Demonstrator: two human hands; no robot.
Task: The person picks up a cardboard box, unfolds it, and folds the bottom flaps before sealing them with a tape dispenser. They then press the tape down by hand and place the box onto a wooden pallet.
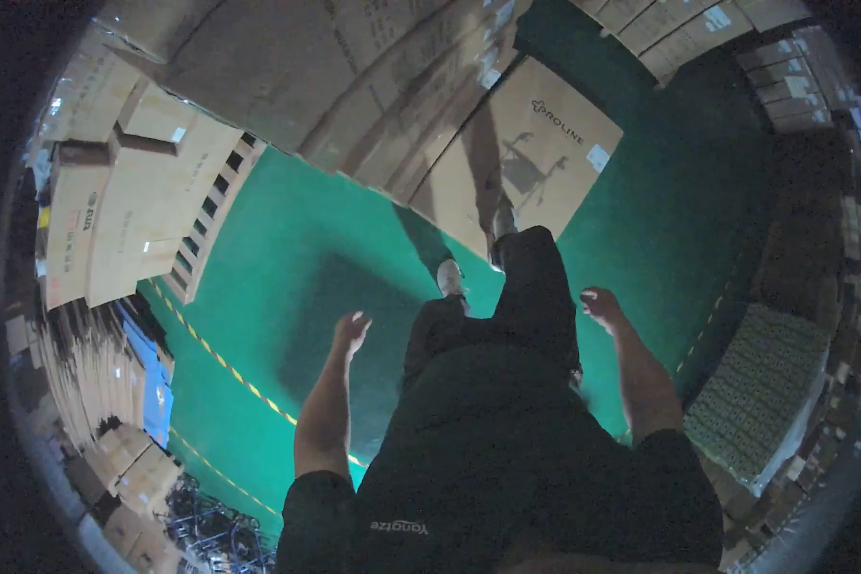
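Observation:
My left hand (352, 332) hangs over the green floor beside my left leg. Its fingers are loosely curled in, and nothing shows in them. On the other side of my legs, my right hand (601, 308) is also curled with bare fingers, touching nothing. Nearest in front of me is a large flat cardboard box (552, 143) marked PROLINE, at the end of a row of big cartons (373, 124). One shoe (451, 277) shows on the floor, and my other foot is close to the base of that box.
Cartons on a wooden pallet (210, 225) stand to the left. Below them are flattened cardboard sheets (81, 368) and a blue sheet (153, 368). A wrapped, patterned stack (758, 387) is at right. Yellow-black tape (222, 362) marks the green floor (301, 230).

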